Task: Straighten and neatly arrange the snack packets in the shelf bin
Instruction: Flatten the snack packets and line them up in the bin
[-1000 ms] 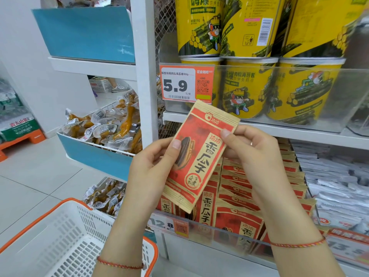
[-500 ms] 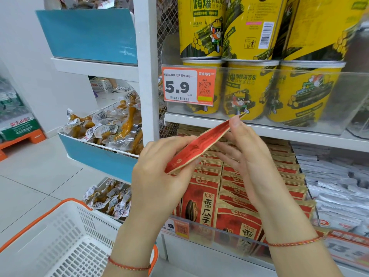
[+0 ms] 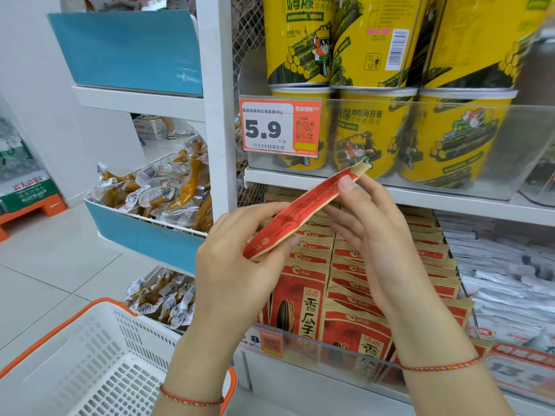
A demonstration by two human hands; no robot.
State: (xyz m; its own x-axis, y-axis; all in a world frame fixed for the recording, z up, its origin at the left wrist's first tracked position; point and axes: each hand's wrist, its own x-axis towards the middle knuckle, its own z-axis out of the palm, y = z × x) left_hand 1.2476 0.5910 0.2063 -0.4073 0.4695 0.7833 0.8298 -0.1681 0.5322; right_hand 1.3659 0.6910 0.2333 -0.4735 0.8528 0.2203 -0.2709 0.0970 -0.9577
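Both hands held 1 red sunflower-seed packet [image 3: 303, 210] edge-on, above shelf bin [image 3: 330, 352] of matching packets. Left hand [image 3: 237, 262] pinched near-left lower end, fingers curled. Right hand [image 3: 369, 235] thumb pressed far-right upper end, other fingers loosely spread behind.

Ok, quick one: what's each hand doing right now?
Left hand: pinches the lower end of the red snack packet.
Right hand: pinches the same packet near its upper end.

Bare forearms, a thin red braided bracelet [image 3: 190, 400] on each wrist
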